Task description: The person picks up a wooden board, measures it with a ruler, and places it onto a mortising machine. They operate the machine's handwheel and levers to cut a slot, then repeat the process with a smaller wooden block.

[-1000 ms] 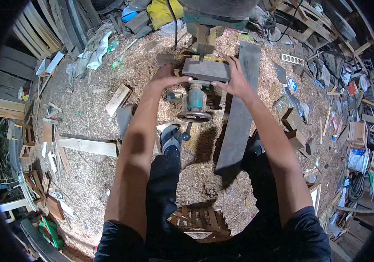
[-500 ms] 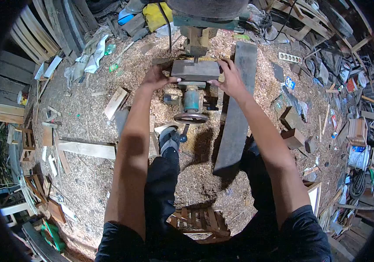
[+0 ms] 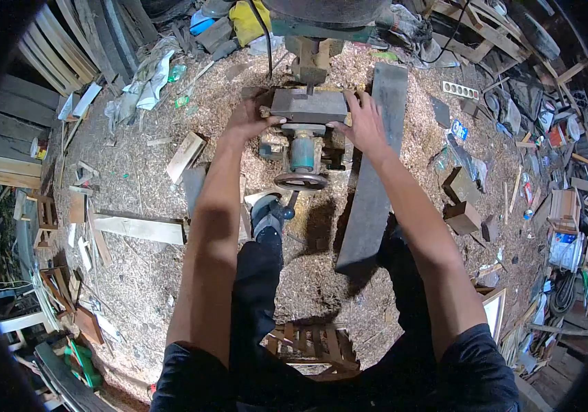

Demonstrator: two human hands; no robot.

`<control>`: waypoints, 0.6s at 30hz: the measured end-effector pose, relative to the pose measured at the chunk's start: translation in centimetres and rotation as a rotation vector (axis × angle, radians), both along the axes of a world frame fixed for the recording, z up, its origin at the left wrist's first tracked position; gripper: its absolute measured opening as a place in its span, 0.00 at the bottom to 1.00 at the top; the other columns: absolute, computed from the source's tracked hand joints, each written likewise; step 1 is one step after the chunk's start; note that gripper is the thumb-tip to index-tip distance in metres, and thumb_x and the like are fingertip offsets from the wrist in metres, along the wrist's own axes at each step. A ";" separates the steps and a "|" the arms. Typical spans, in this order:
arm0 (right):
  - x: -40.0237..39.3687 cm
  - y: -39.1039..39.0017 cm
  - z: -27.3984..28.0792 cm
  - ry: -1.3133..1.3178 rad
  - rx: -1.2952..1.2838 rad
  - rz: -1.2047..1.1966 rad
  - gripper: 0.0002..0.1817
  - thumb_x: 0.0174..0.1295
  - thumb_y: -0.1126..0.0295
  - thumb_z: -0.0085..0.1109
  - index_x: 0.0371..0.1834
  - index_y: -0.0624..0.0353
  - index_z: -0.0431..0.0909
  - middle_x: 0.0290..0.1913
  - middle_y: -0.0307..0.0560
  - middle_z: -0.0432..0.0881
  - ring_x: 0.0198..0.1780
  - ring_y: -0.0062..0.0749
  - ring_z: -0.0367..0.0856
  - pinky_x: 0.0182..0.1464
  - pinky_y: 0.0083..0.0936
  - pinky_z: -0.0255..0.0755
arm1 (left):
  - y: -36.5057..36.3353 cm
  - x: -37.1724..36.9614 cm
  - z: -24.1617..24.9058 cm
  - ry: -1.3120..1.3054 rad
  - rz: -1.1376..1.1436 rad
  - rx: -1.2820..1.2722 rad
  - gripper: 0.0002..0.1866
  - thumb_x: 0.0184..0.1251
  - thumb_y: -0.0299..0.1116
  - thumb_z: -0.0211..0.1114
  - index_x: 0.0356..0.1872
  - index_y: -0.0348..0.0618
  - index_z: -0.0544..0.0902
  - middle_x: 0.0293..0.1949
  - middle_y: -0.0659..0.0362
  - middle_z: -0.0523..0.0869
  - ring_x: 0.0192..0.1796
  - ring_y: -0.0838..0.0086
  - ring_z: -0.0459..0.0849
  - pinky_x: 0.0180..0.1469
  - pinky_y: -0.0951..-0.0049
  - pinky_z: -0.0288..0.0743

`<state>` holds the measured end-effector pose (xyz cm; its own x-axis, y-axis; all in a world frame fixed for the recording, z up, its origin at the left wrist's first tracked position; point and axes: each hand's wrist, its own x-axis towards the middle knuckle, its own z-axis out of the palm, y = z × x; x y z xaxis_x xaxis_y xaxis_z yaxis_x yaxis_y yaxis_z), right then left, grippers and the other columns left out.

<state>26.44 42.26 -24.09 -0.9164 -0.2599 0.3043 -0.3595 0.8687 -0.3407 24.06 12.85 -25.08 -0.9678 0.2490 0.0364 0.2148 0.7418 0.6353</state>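
A dark rectangular wooden block (image 3: 308, 106) lies crosswise on the work support of a standing drilling or mortising machine (image 3: 314, 60). The machine's bit (image 3: 310, 88) points down at the block's far edge. My left hand (image 3: 247, 123) grips the left end, thumb along the near side. At the right end my right hand (image 3: 364, 122) has its fingers over the top and its thumb at the near lower edge. Below the block are a teal column (image 3: 301, 152) and a round handwheel (image 3: 300, 181).
A long dark board (image 3: 374, 185) slants beside my right arm. A lever with a ball knob (image 3: 289, 212) is near my left foot. Wood offcuts (image 3: 464, 218) and a pale plank (image 3: 139, 229) lie on the shavings. A power strip (image 3: 459, 90) sits at the far right.
The view has shifted slightly. My right fingers lie a little straighter over the block's end; both hands stay at its ends.
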 end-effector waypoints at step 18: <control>-1.7 -0.2 -1.0 -0.088 -0.104 0.043 0.42 0.54 0.60 0.71 0.69 0.59 0.59 0.60 0.61 0.73 0.61 0.56 0.72 0.62 0.47 0.65 | 0.6 -0.7 -0.8 -0.020 0.004 0.354 0.35 0.53 0.24 0.75 0.65 0.40 0.71 0.59 0.54 0.80 0.59 0.67 0.79 0.61 0.68 0.74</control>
<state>24.73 42.06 -25.08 -0.9294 -0.2708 0.2509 -0.3606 0.8114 -0.4600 23.35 13.46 -25.86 -0.9701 0.2208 0.1009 0.1974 0.4755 0.8573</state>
